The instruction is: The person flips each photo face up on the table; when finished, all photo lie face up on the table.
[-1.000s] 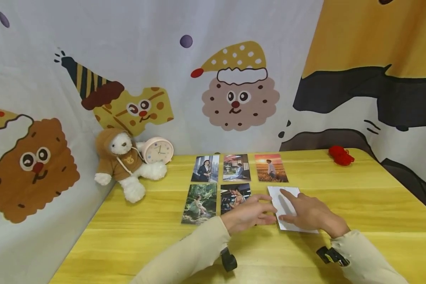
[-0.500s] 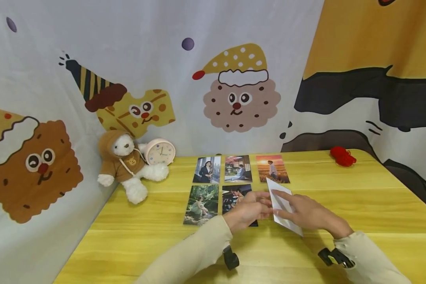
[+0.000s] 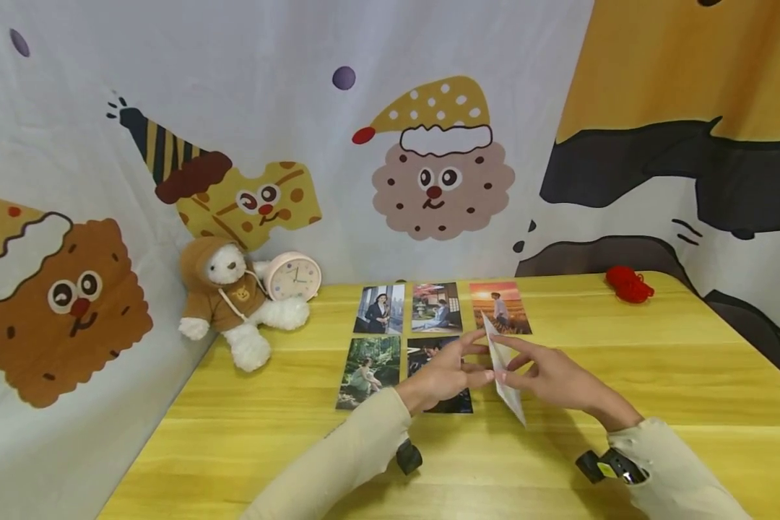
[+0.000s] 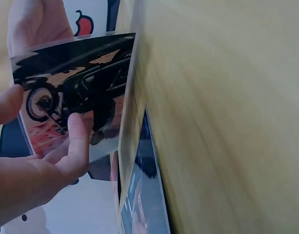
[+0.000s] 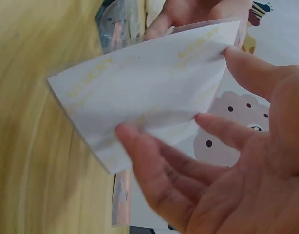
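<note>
A laminated photo card (image 3: 509,386) stands tilted on its edge between my two hands, its lower corner close to the table. Its picture side, with a black motorcycle (image 4: 81,87), faces my left hand (image 3: 437,377). The left thumb and a finger touch that glossy face. On the other side my right hand (image 3: 559,377) holds the card with its fingertips against the white back (image 5: 144,83), which bears faint yellow lettering. Just left of the card lies the dark photo (image 3: 451,401), partly covered by my left hand.
More photos lie in rows behind and to the left: the forest photo (image 3: 368,375), office photo (image 3: 378,309), garden photo (image 3: 437,308) and sunset photo (image 3: 500,307). A plush bear (image 3: 234,307), a round clock (image 3: 292,276) and red yarn (image 3: 627,284) stand farther back on the yellow table (image 3: 656,375).
The card, flat on the table with its white back up, has been lifted and tipped onto its edge. My left hand has moved onto its picture side; the right fingers have curled in.
</note>
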A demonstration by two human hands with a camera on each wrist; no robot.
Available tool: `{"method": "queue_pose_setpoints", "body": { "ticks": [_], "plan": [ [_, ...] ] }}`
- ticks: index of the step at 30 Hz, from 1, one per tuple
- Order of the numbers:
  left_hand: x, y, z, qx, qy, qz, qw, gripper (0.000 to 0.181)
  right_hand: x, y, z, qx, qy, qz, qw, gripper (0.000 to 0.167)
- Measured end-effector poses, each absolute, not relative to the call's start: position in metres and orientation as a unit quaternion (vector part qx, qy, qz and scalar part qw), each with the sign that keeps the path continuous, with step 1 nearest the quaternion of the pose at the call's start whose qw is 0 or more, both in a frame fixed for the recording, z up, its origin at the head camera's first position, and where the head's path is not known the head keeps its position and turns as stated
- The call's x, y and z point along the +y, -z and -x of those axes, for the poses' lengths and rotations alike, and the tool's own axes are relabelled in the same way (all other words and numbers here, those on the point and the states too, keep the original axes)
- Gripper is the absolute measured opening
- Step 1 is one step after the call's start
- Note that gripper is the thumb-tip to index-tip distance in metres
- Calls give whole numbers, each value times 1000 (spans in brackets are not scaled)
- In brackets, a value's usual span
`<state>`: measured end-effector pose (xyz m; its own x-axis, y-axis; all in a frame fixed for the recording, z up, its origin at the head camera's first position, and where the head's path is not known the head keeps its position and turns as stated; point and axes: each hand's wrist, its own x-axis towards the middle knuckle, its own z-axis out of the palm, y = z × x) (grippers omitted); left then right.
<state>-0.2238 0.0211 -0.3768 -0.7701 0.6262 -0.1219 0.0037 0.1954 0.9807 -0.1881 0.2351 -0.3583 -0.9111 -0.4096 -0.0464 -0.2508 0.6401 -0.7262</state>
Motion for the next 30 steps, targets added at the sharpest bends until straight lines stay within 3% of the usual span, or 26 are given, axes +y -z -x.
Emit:
{"method": "queue_pose_setpoints", "body": {
  "ticks": [6,14,23,30],
  "plan": [
    [17,375,225,728,-592,-227,261,78,238,358,191,860,451,204,125,65],
    [24,368,226,751,-575,-224,237,73,236,352,188,852,478,204,60,53],
    [30,364,224,808,-521,-232,146,78,227,349,184,858,482,175,-31,53],
    [31,360,221,883,-401,-236,65,82,225,355,187,856,484,174,-40,59]
  ]
}}
